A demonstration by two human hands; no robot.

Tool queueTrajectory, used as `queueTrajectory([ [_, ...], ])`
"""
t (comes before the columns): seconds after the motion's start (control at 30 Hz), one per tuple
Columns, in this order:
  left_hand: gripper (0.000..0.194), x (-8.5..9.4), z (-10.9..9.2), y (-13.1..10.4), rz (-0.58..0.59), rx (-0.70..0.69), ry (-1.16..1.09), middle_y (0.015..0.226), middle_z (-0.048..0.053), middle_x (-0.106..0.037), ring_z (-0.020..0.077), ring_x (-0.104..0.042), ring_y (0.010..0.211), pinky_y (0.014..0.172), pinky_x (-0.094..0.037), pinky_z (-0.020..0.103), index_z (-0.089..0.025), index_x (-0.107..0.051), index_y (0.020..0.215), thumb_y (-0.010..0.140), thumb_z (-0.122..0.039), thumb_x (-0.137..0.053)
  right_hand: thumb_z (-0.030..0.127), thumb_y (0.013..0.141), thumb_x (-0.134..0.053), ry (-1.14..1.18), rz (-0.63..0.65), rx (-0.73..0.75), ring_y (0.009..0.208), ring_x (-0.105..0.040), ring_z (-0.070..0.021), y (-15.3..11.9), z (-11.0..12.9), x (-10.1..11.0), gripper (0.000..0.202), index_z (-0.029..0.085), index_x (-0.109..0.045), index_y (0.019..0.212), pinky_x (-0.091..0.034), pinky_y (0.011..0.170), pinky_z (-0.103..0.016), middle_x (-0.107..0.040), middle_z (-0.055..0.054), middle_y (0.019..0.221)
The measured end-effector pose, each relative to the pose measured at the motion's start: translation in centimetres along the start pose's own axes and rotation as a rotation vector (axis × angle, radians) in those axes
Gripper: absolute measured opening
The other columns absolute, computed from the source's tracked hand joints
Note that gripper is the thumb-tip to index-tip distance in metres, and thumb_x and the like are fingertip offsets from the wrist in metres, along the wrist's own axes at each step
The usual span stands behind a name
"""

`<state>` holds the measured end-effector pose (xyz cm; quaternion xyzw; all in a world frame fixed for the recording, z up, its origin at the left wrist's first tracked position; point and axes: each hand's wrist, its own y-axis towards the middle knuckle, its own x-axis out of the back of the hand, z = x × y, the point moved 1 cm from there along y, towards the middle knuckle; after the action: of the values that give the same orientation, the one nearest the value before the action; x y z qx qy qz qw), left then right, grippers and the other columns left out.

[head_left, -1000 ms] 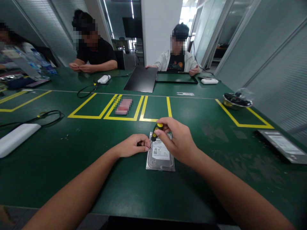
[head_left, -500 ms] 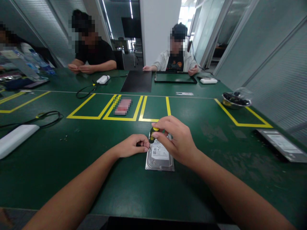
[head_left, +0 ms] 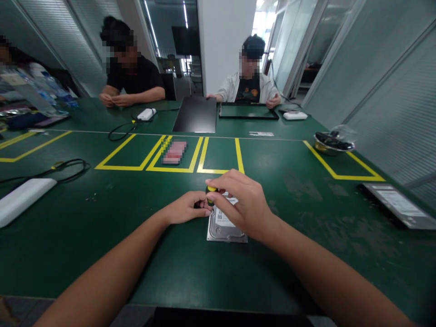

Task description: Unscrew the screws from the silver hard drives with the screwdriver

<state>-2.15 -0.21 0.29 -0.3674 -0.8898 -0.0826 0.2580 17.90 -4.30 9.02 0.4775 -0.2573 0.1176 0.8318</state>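
A silver hard drive (head_left: pixel 226 232) with a white label lies flat on the green table (head_left: pixel 190 272) in front of me. My right hand (head_left: pixel 243 200) grips a yellow and black screwdriver (head_left: pixel 211 194) by its handle, above the drive's left edge. The screwdriver's tip is hidden. Beside that same edge, my left hand (head_left: pixel 190 206) has its fingers curled, with thumb and fingertips at the drive's side near the screwdriver. What those fingertips hold, if anything, cannot be made out.
Tiny screws (head_left: pixel 91 197) lie to the left. At the right are another drive (head_left: pixel 402 205) and a bowl of dark parts (head_left: pixel 334 143). A white power strip (head_left: pixel 25 200) lies far left. People sit across the table near a black panel (head_left: pixel 195 114) and frame (head_left: pixel 248 117).
My right hand and the screwdriver have moved slightly left, and the screwdriver stands more upright. My left hand has hardly moved. The black panel across the table is tilted and catches light.
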Motion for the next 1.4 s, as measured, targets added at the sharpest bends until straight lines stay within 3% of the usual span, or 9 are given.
queueTrajectory([
  [0.23, 0.022, 0.0, 0.0, -0.1, -0.029, 0.032, -0.039, 0.097, 0.004, -0.066, 0.0198, -0.06, 0.09, 0.08, -0.048, 0.032, -0.014, -0.063, 0.099, 0.084, -0.029, -0.066, 0.023, 0.094, -0.055, -0.056, 0.024, -0.034, 0.087, -0.061, -0.0148, 0.2, -0.1, 0.5, 0.02, 0.014, -0.065, 0.109, -0.05, 0.077, -0.029, -0.068, -0.006, 0.097],
  [0.43, 0.02, -0.1, 0.3, 0.0, 0.001, 0.06, -0.04, 0.085, 0.002, -0.063, 0.0169, -0.058, 0.078, 0.073, -0.046, 0.029, -0.013, -0.062, 0.091, 0.084, -0.031, -0.066, 0.018, 0.095, -0.05, -0.026, 0.065, -0.015, 0.098, -0.063, -0.0152, 0.3, -0.1, 0.7, 0.019, 0.015, -0.064, 0.107, -0.05, 0.086, -0.03, -0.07, -0.007, 0.105],
  [0.57, 0.021, -0.1, 0.5, 0.0, -0.009, 0.041, -0.06, 0.088, 0.003, -0.064, 0.018, -0.058, 0.081, 0.074, -0.047, 0.031, -0.014, -0.062, 0.096, 0.084, -0.031, -0.065, 0.018, 0.094, -0.052, 0.008, 0.077, -0.019, 0.102, -0.063, -0.0155, 0.4, 0.0, 0.8, 0.019, 0.014, -0.065, 0.107, -0.051, 0.087, -0.03, -0.069, -0.008, 0.108],
  [0.73, 0.025, -0.1, 0.4, 0.0, -0.022, 0.033, -0.051, 0.091, 0.004, -0.065, 0.019, -0.058, 0.085, 0.076, -0.047, 0.031, -0.014, -0.063, 0.102, 0.083, -0.031, -0.066, 0.028, 0.092, -0.06, -0.022, 0.049, -0.059, 0.092, -0.06, -0.0159, 0.3, -0.2, 1.0, 0.021, 0.014, -0.068, 0.106, -0.052, 0.079, -0.03, -0.062, -0.01, 0.104],
  [1.07, 0.018, -0.1, 0.1, 0.1, 0.03, 0.066, -0.082, 0.081, 0.002, -0.063, 0.0156, -0.057, 0.076, 0.071, -0.045, 0.028, -0.013, -0.062, 0.089, 0.085, -0.031, -0.064, 0.02, 0.093, -0.055, -0.059, 0.039, -0.023, 0.087, -0.06, -0.0149, 0.5, -0.3, 1.4, 0.015, 0.016, -0.067, 0.1, -0.05, 0.078, -0.029, -0.066, -0.006, 0.093],
  [1.4, 0.017, -0.2, 0.6, 0.1, 0.027, 0.035, -0.052, 0.081, 0.001, -0.06, 0.0153, -0.056, 0.076, 0.07, -0.044, 0.027, -0.014, -0.062, 0.089, 0.086, -0.031, -0.062, 0.016, 0.094, -0.051, -0.022, 0.104, 0.017, 0.102, -0.064, -0.0173, 0.5, -0.2, 1.6, 0.018, 0.015, -0.065, 0.104, -0.05, 0.092, -0.033, -0.071, -0.007, 0.106],
])
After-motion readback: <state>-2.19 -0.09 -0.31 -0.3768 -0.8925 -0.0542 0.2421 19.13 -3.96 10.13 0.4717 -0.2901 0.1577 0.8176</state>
